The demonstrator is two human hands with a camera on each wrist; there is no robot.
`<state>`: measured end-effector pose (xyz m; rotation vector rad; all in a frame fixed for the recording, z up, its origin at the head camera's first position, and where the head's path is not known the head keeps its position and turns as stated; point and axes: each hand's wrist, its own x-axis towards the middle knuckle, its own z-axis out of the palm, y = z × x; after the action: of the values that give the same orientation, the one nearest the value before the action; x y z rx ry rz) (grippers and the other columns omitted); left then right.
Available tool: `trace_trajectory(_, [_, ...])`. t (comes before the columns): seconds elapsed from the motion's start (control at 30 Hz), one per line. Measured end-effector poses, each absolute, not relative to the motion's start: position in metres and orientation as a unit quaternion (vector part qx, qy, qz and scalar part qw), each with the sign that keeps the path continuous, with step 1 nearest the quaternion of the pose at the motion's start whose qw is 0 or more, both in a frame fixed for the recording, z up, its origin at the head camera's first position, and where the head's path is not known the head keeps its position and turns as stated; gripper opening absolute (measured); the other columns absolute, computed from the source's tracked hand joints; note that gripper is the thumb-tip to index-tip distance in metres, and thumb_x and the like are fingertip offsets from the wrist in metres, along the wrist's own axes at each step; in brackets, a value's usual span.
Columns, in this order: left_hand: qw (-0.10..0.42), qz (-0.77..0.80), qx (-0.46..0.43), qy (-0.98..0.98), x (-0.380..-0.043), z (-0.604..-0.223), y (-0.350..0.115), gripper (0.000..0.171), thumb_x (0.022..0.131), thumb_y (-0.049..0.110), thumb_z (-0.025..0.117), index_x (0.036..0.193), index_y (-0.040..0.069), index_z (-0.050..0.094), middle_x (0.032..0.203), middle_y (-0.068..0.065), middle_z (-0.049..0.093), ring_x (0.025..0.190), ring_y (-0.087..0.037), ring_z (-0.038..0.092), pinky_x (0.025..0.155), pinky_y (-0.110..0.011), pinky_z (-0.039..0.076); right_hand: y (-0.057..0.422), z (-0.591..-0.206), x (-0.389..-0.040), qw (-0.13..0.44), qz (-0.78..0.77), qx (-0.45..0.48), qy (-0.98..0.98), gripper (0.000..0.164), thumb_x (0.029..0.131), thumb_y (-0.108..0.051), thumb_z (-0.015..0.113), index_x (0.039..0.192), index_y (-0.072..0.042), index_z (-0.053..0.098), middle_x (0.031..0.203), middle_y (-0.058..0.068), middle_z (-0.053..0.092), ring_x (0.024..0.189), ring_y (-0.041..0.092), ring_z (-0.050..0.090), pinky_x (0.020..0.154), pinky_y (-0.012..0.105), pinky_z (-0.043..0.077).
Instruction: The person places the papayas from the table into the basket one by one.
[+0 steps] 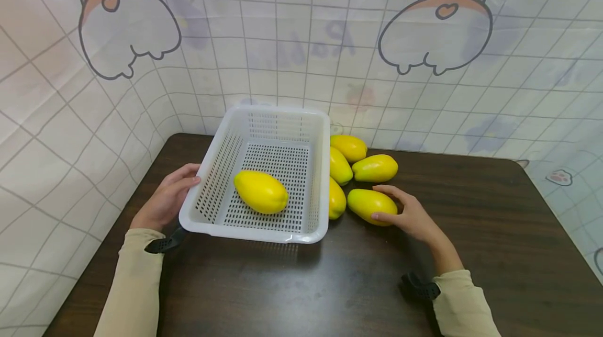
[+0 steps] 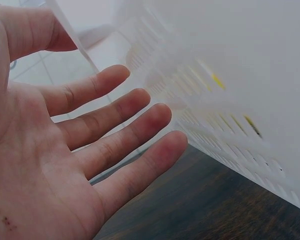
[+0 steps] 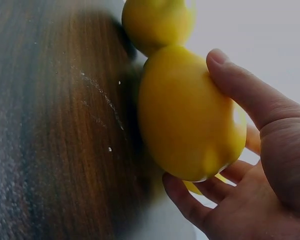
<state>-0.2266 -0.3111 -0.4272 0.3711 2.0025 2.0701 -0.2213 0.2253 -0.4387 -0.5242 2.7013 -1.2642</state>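
My left hand (image 1: pixel 167 198) grips the left rim of a white plastic basket (image 1: pixel 254 236). In the left wrist view the thumb is over the rim, partly hidden, and the fingers (image 2: pixel 155 152) extend along the slotted outer wall. One yellow mango (image 1: pixel 260 192) lies inside the basket. To the basket's right, my right hand (image 1: pixel 414 216) holds a yellow-green mango (image 1: pixel 369 206) by its right end. The right wrist view shows the thumb on one side of this mango (image 3: pixel 190 115) and curled fingers on the other.
Several more mangoes cluster beside the basket: one at the back (image 1: pixel 350 147), one to the right (image 1: pixel 375 168), others partly hidden by the basket's right wall. The dark wooden table (image 1: pixel 282 284) meets a white gridded wall covering (image 1: pixel 292 54) at the back and left.
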Motion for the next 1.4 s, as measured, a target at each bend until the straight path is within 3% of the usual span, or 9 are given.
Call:
trace_trajectory(0.6, [0.119, 0.7, 0.118, 0.694, -0.226, -0.429, -0.312, 0.032, 0.104, 0.019, 0.042, 0.135, 0.012, 0.046, 0.119, 0.001, 0.058, 0.1, -0.013, 0.066, 0.083, -0.034, 0.056, 0.226, -0.442, -0.219, 0.058, -0.427, -0.165, 0.887, 0.06, 0.086, -0.028, 0.073, 0.14, -0.015, 0.048, 0.141, 0.012, 0.051, 0.115, 0.028, 0.054, 0.095, 0.047, 0.046])
trace_trajectory(1.03, [0.123, 0.694, 0.115, 0.701, -0.227, -0.429, -0.313, 0.033, 0.104, 0.021, 0.041, 0.136, 0.013, 0.045, 0.121, 0.001, 0.057, 0.101, -0.014, 0.065, 0.084, -0.034, 0.056, 0.229, -0.437, -0.217, 0.046, -0.431, -0.166, 0.886, 0.058, 0.088, -0.026, 0.071, 0.141, -0.018, 0.047, 0.143, 0.009, 0.05, 0.114, 0.023, 0.054, 0.09, 0.029, 0.048])
trace_trajectory(1.4, [0.119, 0.702, 0.12, 0.692, -0.228, -0.428, -0.312, 0.031, 0.104, 0.018, 0.041, 0.134, 0.013, 0.046, 0.121, 0.001, 0.056, 0.101, -0.013, 0.065, 0.084, -0.033, 0.056, 0.227, -0.425, -0.215, 0.031, -0.436, -0.166, 0.884, 0.056, 0.089, -0.025, 0.07, 0.14, -0.021, 0.048, 0.142, 0.006, 0.051, 0.111, 0.016, 0.053, 0.09, 0.023, 0.047])
